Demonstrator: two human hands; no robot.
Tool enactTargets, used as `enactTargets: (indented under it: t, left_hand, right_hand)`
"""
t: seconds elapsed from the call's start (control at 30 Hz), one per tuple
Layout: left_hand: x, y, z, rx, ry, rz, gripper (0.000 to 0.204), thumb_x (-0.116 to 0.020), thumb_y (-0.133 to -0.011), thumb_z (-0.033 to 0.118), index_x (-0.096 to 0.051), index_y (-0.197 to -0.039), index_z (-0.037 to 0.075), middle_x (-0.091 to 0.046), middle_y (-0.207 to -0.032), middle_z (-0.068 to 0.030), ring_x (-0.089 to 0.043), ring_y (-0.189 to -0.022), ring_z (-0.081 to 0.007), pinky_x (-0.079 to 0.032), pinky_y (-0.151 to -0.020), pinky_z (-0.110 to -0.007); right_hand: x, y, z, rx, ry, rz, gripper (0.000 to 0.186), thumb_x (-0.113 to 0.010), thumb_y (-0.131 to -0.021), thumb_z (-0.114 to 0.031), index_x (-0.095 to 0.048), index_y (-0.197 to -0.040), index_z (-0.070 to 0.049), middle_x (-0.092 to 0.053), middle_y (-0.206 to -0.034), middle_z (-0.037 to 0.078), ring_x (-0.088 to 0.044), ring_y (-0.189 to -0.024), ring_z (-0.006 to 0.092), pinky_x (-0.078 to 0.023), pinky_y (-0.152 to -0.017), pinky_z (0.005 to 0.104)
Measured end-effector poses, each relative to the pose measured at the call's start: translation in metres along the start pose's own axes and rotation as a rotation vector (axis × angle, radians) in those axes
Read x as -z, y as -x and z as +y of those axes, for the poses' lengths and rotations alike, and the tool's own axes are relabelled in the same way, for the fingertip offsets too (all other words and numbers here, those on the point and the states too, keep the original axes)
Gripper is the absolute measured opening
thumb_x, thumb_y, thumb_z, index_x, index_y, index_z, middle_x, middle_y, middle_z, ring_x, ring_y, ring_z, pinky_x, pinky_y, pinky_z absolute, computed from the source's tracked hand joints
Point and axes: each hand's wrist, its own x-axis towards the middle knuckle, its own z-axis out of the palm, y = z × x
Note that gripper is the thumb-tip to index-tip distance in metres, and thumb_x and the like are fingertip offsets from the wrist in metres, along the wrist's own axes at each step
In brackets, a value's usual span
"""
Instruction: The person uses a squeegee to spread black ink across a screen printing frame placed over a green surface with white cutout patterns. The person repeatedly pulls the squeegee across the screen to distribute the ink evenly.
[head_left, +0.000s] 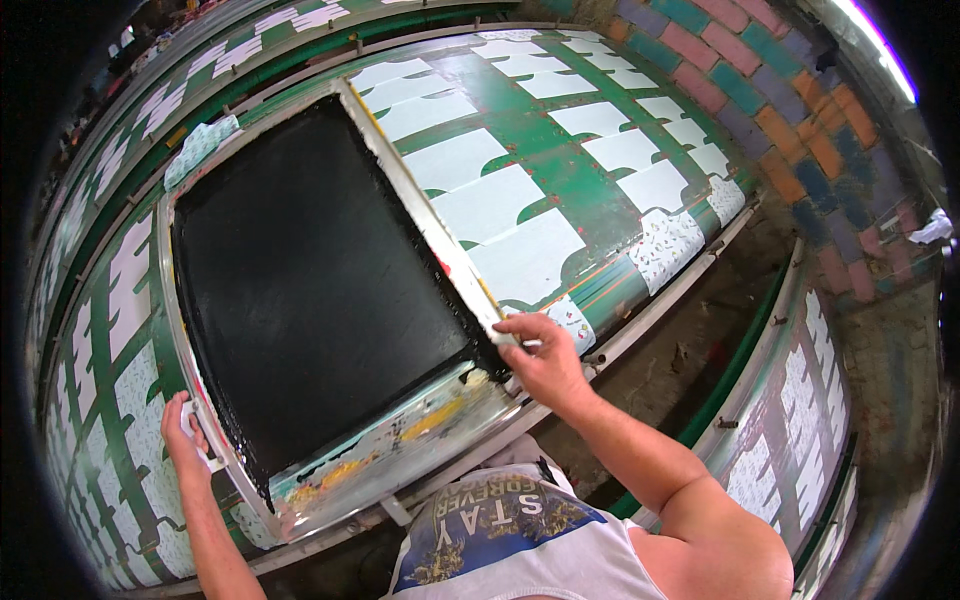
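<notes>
A large screen-printing frame (415, 205) with pale, paint-stained rails lies over the long green table in front of me. Its black screen (310, 270) fills the middle, while yellow, orange and black smears mark the near end. My left hand (184, 432) is closed around the left rail, by a small white handle near the near corner. At the opposite side, my right hand (543, 362) grips the right rail near its near corner, where a light handle shows between the fingers. Cut white fabric pieces (520, 255) lie flat in rows right of the frame.
The green table (545, 150) has a metal rail (660, 305) with pegs along its near edge. Patterned fabric pieces (668, 245) lie near that rail. Another table (740, 440) with fabric stands at right, across a narrow aisle. A painted brick wall (760, 90) rises at far right.
</notes>
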Motion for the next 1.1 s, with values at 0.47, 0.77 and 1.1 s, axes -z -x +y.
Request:
enactTargets:
  t: [0.47,0.77,1.1]
  left_hand:
    - [-0.301,0.125,0.015,-0.020,0.120,-0.059,0.026,-0.065,-0.107,0.033,-0.073,-0.117,0.011,-0.050,-0.068,0.0038,-0.039,-0.045,-0.0053,-0.028,-0.040,-0.025]
    - [-0.367,0.164,0.009,0.013,0.081,-0.048,0.032,-0.064,-0.107,0.034,-0.072,-0.120,0.006,-0.051,-0.072,0.0022,-0.040,-0.046,-0.0061,-0.029,-0.040,-0.025]
    - [-0.389,0.163,0.003,-0.007,0.070,-0.079,0.027,-0.066,-0.106,0.031,-0.073,-0.117,0.008,-0.050,-0.070,0.0023,-0.040,-0.046,-0.0065,-0.030,-0.040,-0.025]
  right_hand:
    - [0.232,-0.135,0.130,-0.153,0.051,0.107,0.029,-0.080,-0.091,-0.021,-0.084,-0.115,-0.006,-0.075,-0.090,0.012,-0.066,-0.082,0.0206,-0.055,-0.080,0.0363]
    - [0.284,-0.154,0.178,-0.199,0.034,0.069,0.028,-0.077,-0.096,-0.014,-0.080,-0.121,-0.001,-0.075,-0.087,0.006,-0.065,-0.079,0.0116,-0.052,-0.075,0.0310]
    - [0.302,-0.160,0.197,-0.199,-0.030,0.046,0.031,-0.081,-0.092,-0.023,-0.083,-0.118,-0.006,-0.074,-0.127,0.021,-0.069,-0.122,0.0325,-0.052,-0.109,0.0400]
